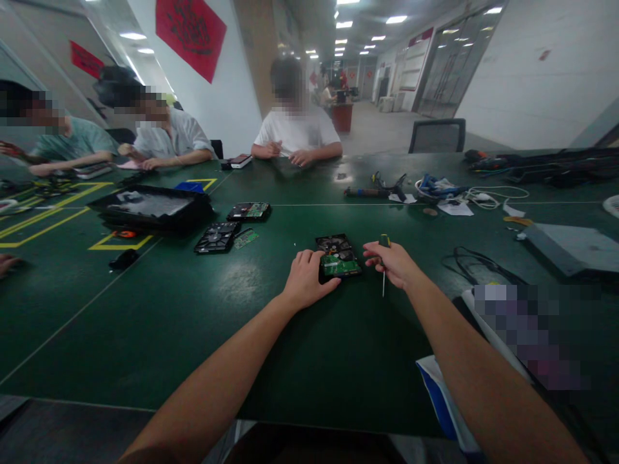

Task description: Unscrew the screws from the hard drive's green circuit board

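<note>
Left hand (307, 277): clasped the hard drive (342, 265) by its left side, thumb at near edge; brace looked OK.
Right hand (395, 264): wrapped round a screwdriver (384, 241), shaft pointing near, just right of drive; hands apart from each other.
Hard drive: mid-table, green board up; screw heads too small to tell.
Driver technique: probably called for tip seated square, steady downward pressure, left fingers clear of slips.
Loose circuit board (246, 238): farther left, near two other drives (216, 237), well apart from work.
</note>
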A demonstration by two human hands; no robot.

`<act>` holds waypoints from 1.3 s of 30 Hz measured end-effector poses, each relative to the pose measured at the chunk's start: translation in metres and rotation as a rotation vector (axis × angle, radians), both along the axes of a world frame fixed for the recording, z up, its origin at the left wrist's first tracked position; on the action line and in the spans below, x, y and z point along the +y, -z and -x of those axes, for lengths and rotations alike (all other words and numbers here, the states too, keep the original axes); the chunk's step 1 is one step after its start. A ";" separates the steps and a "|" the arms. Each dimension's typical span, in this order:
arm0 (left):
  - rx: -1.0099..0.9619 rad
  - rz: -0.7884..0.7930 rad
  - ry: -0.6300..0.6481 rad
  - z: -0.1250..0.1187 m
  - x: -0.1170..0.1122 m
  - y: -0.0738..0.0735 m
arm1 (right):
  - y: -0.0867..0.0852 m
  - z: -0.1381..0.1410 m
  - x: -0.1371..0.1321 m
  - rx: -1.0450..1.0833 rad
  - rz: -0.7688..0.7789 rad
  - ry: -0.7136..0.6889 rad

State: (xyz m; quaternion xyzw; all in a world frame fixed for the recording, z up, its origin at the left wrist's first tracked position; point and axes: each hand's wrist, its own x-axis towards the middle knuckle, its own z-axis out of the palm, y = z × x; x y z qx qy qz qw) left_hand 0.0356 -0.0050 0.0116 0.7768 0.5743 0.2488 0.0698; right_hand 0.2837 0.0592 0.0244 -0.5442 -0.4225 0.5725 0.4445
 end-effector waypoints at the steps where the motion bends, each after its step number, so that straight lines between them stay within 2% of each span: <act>1: -0.006 0.000 0.001 0.000 -0.001 0.000 | 0.002 0.000 0.000 -0.036 0.017 -0.018; 4: -0.030 0.005 -0.012 0.004 0.001 -0.002 | 0.008 0.002 0.000 -0.131 0.009 -0.047; 7: 0.004 -0.034 -0.120 0.026 0.013 -0.007 | 0.010 0.008 -0.001 -0.203 -0.049 -0.082; 10: 0.124 -0.054 -0.367 0.074 0.033 -0.016 | 0.011 0.016 -0.001 -0.275 -0.095 -0.114; 13: 0.233 -0.028 -0.586 0.140 0.051 -0.025 | 0.011 0.022 -0.002 -0.350 -0.122 -0.126; 15: 0.238 0.042 -0.716 0.183 0.058 -0.028 | 0.009 0.024 -0.003 -0.381 -0.135 -0.131; 18: 0.188 0.189 -0.807 0.225 0.063 -0.022 | 0.007 0.024 -0.004 -0.497 -0.169 -0.139; 20: 0.174 0.274 -0.770 0.237 0.064 -0.013 | 0.006 0.024 -0.003 -0.605 -0.190 -0.140; 25: 0.239 0.307 -0.709 0.235 0.063 0.008 | 0.003 0.026 -0.002 -0.792 -0.250 -0.121; 29: 0.251 0.318 -0.669 0.221 0.061 0.011 | -0.001 0.027 -0.005 -0.986 -0.308 -0.172; 35: 0.197 0.399 -0.577 0.179 0.061 0.008 | -0.007 0.025 -0.014 -0.910 -0.297 -0.225; 39: 0.188 0.424 -0.507 0.148 0.063 0.007 | -0.004 0.024 -0.017 -0.745 -0.251 -0.251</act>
